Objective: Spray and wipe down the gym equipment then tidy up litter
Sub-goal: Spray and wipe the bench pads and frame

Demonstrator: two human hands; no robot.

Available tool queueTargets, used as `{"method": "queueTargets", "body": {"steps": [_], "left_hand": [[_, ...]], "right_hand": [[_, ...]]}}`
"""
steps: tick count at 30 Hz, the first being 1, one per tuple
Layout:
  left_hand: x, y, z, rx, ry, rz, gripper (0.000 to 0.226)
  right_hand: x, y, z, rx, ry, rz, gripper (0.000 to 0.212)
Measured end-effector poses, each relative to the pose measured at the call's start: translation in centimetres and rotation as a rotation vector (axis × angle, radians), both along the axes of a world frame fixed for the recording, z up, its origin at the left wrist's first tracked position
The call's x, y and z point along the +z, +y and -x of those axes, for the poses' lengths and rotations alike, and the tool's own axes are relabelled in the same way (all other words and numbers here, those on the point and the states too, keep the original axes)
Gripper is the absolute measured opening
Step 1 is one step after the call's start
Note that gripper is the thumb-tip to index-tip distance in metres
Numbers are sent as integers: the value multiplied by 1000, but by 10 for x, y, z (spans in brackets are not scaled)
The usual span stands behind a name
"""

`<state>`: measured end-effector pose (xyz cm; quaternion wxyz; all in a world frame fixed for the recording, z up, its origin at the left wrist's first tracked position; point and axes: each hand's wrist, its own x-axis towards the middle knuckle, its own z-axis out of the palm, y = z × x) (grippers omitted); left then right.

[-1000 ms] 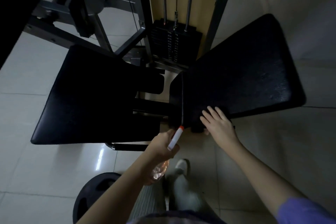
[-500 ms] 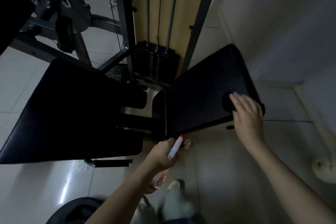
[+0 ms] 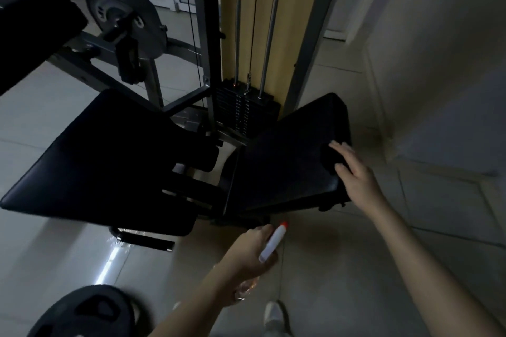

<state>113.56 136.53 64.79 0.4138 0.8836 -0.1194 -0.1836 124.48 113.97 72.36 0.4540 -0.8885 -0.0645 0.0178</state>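
The right hand (image 3: pixel 356 174) lies flat, fingers straight and close together. It presses a dark cloth (image 3: pixel 328 157) on the right pad (image 3: pixel 284 164), at the middle right of the frame. To wipe well, I think it should push firmly and cover the whole pad, edges too. The left hand (image 3: pixel 246 252), low in the middle, is curled round the spray bottle (image 3: pixel 271 242), off the pad. The pad looks black and smooth. The room is dim, with a pale tile floor (image 3: pixel 356 268) and a weight stack (image 3: pixel 241 117) above.

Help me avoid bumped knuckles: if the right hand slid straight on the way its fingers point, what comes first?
Only more black pad ahead of the right hand, to its far edge; beyond, probably the grey upright, depth unclear.
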Motion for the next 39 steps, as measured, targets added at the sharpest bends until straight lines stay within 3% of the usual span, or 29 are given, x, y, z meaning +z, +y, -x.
{"method": "queueTargets", "body": {"steps": [4,10,15,21,26,33,39], "left_hand": [[1,-51,16,137,12,154,30],[19,-98,20,293,3,284,17],[27,-112,9,290,25,159,16],[15,-108,7,427,129,151,18],[16,-109,14,462,106,47,20],[3,-95,23,669,243,153,22],[-1,-87,25,714,298,167,36]], "right_hand": [[3,-18,-5,105,116,-133,45],[2,-36,-14,242,181,-161,46],[2,-41,-15,233,222,-269,50],[-1,-37,-13,205,212,-328,48],[-5,-34,-11,187,164,-314,51],[-22,-26,0,132,-106,-17,43],[-36,-20,10,51,-286,55,51]]}}
